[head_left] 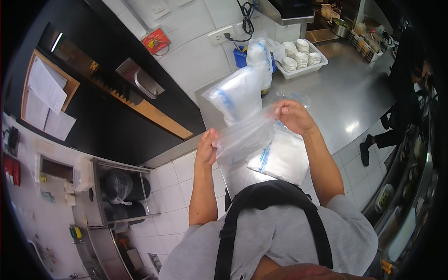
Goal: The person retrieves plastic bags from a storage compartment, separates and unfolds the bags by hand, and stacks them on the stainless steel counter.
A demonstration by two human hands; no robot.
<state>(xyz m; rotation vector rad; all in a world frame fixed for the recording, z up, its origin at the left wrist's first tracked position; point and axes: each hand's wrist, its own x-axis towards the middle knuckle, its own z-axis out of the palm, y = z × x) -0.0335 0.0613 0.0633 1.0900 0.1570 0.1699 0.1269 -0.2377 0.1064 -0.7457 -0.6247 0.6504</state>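
A clear plastic bag (245,137) is stretched between my two hands above the steel counter. My left hand (206,147) is closed on its left edge. My right hand (295,116) pinches the upper right edge, with fingers curled. Below the bag, near my apron, lies a flat stack of plastic bags (282,158) with blue print. Behind it stands a bulky, blue-printed pack of clear plastic (238,93). A further wrapped plastic bundle (259,53) is farther back, against the wall.
On the steel counter (345,107), a white tray (303,72) holds several stacks of small white dishes. A blue container (240,56) sits by the wall. A person in dark clothes (403,93) stands at the right. A black door (116,93) is at the left.
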